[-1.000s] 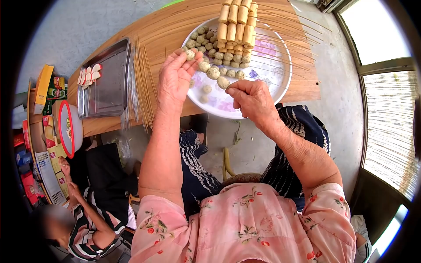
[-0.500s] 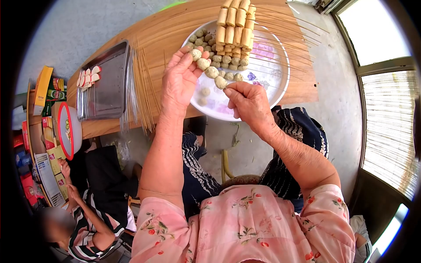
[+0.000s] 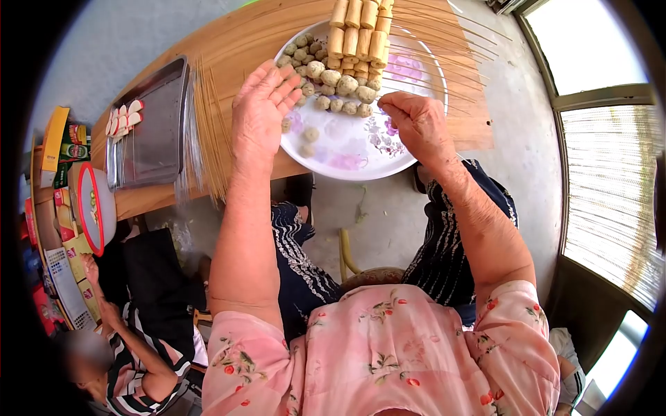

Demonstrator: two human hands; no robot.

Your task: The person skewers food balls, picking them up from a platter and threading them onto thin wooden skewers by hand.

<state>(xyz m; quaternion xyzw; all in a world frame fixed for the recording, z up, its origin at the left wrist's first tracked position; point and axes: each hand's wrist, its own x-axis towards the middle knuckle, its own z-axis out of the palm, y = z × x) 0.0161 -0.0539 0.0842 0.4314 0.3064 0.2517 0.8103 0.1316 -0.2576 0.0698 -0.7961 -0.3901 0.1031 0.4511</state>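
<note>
My right hand [image 3: 420,123] pinches the end of a skewer of several speckled balls [image 3: 346,85], held over the round tray [image 3: 333,163]. Beside the other end of that skewer, my left hand [image 3: 262,111] has its fingers apart and holds nothing. Loose speckled balls [image 3: 303,52] lie at the tray's far left. Stacked skewers of tan cylindrical pieces [image 3: 351,43] stand on the tray behind the held skewer, their sticks pointing right. A lower row of balls [image 3: 336,105] lies just in front.
A metal tray [image 3: 156,132] with red-edged white slices [image 3: 125,119] is at the left, beside bare sticks [image 3: 208,132]. A red-rimmed bowl [image 3: 97,208] stands near the table's left end. Another person [image 3: 146,347] sits at the lower left, near shelves.
The skewer of balls has moved away from my body, toward the stacked skewers. My left hand has let go of its far end and opened. The view has shifted slightly.
</note>
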